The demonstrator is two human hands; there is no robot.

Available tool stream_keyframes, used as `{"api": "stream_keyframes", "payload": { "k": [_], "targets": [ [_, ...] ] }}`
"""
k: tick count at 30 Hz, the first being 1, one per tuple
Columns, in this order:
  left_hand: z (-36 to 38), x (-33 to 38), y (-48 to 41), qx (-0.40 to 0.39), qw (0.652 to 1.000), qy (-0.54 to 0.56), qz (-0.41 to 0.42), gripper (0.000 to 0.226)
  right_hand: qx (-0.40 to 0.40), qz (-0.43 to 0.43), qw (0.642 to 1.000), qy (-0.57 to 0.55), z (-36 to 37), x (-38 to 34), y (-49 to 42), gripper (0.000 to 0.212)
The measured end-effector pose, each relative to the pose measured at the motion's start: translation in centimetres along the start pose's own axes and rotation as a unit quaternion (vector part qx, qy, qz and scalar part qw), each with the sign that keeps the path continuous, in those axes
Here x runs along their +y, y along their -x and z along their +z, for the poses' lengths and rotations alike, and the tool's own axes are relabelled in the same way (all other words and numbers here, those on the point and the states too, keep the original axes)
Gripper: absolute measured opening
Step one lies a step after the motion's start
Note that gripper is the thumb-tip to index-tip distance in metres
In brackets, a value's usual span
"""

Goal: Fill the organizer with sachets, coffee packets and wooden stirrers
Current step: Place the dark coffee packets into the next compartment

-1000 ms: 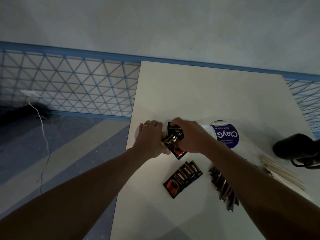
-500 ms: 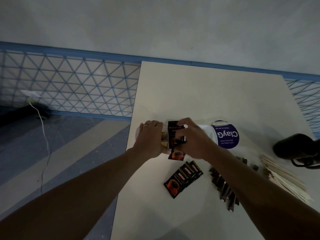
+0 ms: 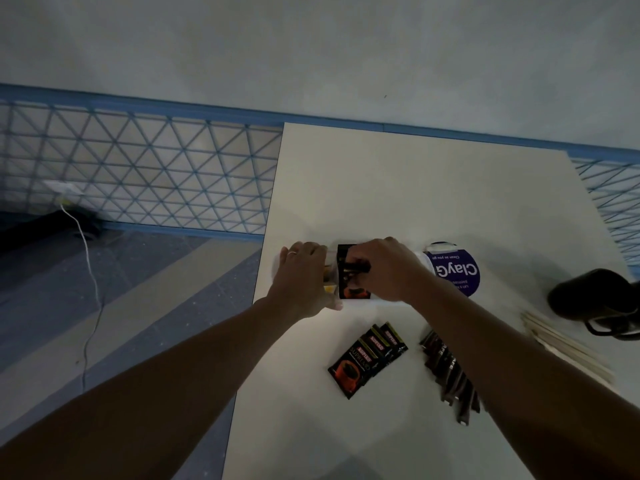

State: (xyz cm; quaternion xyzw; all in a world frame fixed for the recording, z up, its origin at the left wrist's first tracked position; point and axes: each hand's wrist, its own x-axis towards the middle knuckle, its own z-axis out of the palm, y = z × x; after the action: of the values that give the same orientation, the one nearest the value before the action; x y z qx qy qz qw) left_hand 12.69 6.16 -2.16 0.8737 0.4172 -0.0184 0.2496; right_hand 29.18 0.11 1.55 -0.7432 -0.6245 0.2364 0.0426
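The right hand [image 3: 384, 268] has its fingers curled round a small bunch of black coffee packets [image 3: 351, 271], pinching them upright and, as I read it, feeding them down into the organizer [image 3: 331, 271]. The left hand [image 3: 304, 275] curls over the organizer's left end and grips it, probably so the light tray doesn't skid across the table [image 3: 415, 185] while the packets are pushed in. The hands hide most of the organizer. A yellow scrap shows by the left thumb, but I can't tell what it is.

Closer to the person, the supplies are sorted by kind and sit within reach of the right arm. There is a fanned stack of packets [image 3: 367, 358], with a row of dark slim sachets [image 3: 450, 372] just beside it. The wooden stirrers [image 3: 568, 348] lie in a bundle farther right. All three piles are outside the organizer, so much of the filling looks undone.

A wipes canister [image 3: 453, 271] lies on its side just behind the right wrist, and a black object [image 3: 595, 296] sits near the table's right edge.
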Motion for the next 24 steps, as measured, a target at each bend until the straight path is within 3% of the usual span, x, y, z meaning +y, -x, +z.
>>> {"api": "stream_keyframes", "payload": {
  "k": [7,12,16,20,24],
  "targets": [
    [0.1,-0.2,-0.1,0.010,1.000,0.000,0.004,0.108,0.008,0.014,0.997,0.072,2.4,-0.4,0.3,0.028],
    [0.2,-0.2,-0.2,0.009,1.000,0.005,0.002,0.110,0.067,0.013,0.994,0.091,3.2,-0.5,0.7,0.032],
    [0.3,-0.3,-0.2,0.012,1.000,0.004,0.008,0.108,0.118,0.013,0.985,0.127,3.0,-0.2,0.8,0.062],
    [0.3,-0.4,-0.2,0.013,1.000,0.008,0.010,0.108,0.105,0.038,0.979,0.171,2.7,0.2,0.4,0.103],
    [0.2,-0.3,-0.1,0.013,1.000,0.008,0.009,0.107,0.085,0.030,0.978,0.190,3.0,0.3,-0.6,0.109]
  ]
}}
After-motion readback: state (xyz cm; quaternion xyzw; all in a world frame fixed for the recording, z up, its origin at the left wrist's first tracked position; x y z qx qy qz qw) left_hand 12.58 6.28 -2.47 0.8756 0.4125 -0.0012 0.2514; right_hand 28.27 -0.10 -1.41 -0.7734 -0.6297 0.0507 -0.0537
